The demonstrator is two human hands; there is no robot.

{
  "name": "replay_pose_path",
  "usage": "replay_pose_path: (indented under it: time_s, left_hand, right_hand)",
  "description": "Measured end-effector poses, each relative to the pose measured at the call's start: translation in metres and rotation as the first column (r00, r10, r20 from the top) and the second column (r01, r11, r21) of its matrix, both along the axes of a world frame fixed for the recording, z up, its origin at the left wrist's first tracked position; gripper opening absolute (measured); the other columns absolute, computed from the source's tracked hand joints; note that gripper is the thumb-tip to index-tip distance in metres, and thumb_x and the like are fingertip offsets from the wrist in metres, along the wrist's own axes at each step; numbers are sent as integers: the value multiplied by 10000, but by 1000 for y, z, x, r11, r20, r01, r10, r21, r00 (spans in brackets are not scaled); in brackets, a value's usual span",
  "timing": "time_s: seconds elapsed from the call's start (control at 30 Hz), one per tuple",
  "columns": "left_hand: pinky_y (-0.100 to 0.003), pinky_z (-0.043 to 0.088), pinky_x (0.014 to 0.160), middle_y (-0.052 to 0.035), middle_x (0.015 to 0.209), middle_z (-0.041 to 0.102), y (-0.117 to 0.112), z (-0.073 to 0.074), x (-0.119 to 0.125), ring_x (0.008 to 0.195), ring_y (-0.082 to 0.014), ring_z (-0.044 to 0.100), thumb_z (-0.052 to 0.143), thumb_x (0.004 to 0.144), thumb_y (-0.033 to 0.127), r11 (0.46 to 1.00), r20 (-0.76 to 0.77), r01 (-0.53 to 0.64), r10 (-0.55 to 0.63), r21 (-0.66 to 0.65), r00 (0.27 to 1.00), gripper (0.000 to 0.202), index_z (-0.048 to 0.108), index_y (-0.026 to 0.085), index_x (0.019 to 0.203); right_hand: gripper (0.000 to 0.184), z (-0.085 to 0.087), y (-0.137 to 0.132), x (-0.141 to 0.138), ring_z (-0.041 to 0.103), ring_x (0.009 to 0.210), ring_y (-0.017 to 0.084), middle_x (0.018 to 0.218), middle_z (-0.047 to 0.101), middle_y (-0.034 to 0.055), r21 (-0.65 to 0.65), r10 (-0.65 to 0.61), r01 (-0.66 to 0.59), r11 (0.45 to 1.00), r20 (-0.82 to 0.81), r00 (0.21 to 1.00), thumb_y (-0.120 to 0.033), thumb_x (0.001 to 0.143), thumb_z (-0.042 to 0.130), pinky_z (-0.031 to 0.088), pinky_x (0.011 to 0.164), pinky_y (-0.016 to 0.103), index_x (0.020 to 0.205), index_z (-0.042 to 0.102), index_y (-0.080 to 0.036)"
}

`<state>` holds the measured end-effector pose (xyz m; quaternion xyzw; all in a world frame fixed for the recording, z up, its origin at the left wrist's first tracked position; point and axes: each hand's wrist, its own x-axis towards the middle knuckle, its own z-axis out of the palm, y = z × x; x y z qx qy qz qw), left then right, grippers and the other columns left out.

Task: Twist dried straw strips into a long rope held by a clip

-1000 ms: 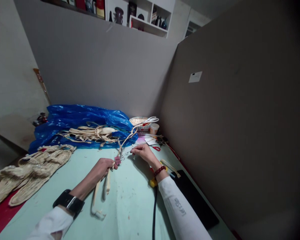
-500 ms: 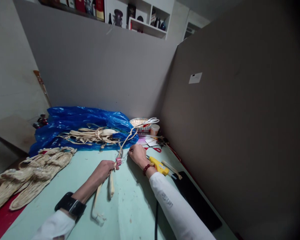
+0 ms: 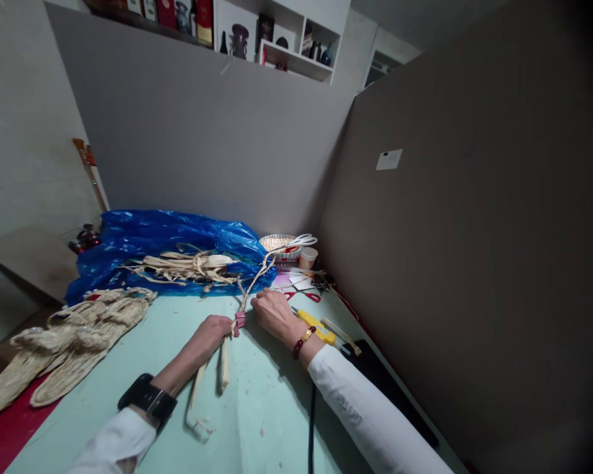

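Observation:
My left hand (image 3: 212,331) is closed round a bundle of pale straw strips (image 3: 222,365) on the mint-green table (image 3: 143,355). A small pink binder clip (image 3: 240,319) sits on the strips just past its fingers. From the clip a twisted straw cord (image 3: 257,271) runs up and away toward the back. My right hand (image 3: 271,311) rests beside the clip with its fingers curled at it; what they pinch is hidden. A red bead bracelet (image 3: 302,341) is on the right wrist, a black watch (image 3: 147,399) on the left.
A yellow glue gun (image 3: 317,327) lies behind my right wrist, its black cable (image 3: 310,428) running toward me. Blue plastic bag (image 3: 163,237) with loose straw (image 3: 182,266) at the back. Woven straw sandals (image 3: 64,336) at left. Woven bowl with scissors (image 3: 285,244), cup (image 3: 306,257), red scissors (image 3: 306,296), dark mat (image 3: 385,388).
My right hand has drawn back from beyond the clip to right beside it. The yellow glue gun, hidden behind the wrist before, now shows. My left hand has stayed on the strips.

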<state>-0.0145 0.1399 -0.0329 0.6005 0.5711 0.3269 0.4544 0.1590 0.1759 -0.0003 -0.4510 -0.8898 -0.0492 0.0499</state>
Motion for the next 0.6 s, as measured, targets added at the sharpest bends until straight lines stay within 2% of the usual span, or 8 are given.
replay_pose_path:
  time_s: [0.2, 0.3, 0.43, 0.53, 0.6]
  left_hand:
    - [-263, 165, 504, 84, 397, 243, 1, -2, -1, 443, -117, 229, 439, 579, 316, 1000, 4, -7, 7, 7, 1000, 208, 595, 180, 558]
    - [-263, 166, 503, 81, 405, 254, 2, -4, -1, 446, -115, 234, 447, 578, 324, 1000, 2, -12, 12, 1, 1000, 204, 590, 180, 553]
    - [-261, 166, 504, 76, 403, 273, 2, -4, -1, 443, -116, 240, 442, 576, 316, 1000, -11, -20, 20, -10, 1000, 205, 594, 179, 561]
    - [-261, 176, 509, 72, 406, 288, 2, -2, -1, 445, -121, 255, 436, 577, 315, 1000, -19, -20, 20, -12, 1000, 211, 598, 180, 569]
    - [-258, 197, 519, 57, 436, 355, 1, -1, -1, 474, -130, 304, 445, 573, 327, 1000, -21, -15, 15, -9, 1000, 211, 595, 180, 567]
  right_hand:
    - [221, 2, 10, -2, 595, 813, 182, 929, 667, 83, -3, -19, 19, 1000, -54, 998, -167, 841, 460, 374, 644, 257, 930, 663, -179]
    - [258, 0, 19, -4, 610, 814, 184, 961, 673, 84, -18, -90, 89, 996, -83, 992, -157, 841, 437, 365, 621, 254, 969, 659, -187]
    - [243, -5, 33, -1, 624, 788, 193, 885, 695, 83, -75, -188, 182, 980, -83, 979, -139, 791, 474, 356, 592, 250, 900, 686, -190]
    - [255, -10, 32, 5, 624, 790, 192, 870, 700, 75, -99, -212, 204, 974, -80, 974, -144, 798, 474, 355, 585, 247, 926, 686, -201]
    - [256, -12, 24, 9, 619, 797, 192, 880, 695, 84, -93, -209, 202, 975, -74, 975, -138, 812, 462, 363, 600, 250, 934, 682, -190]
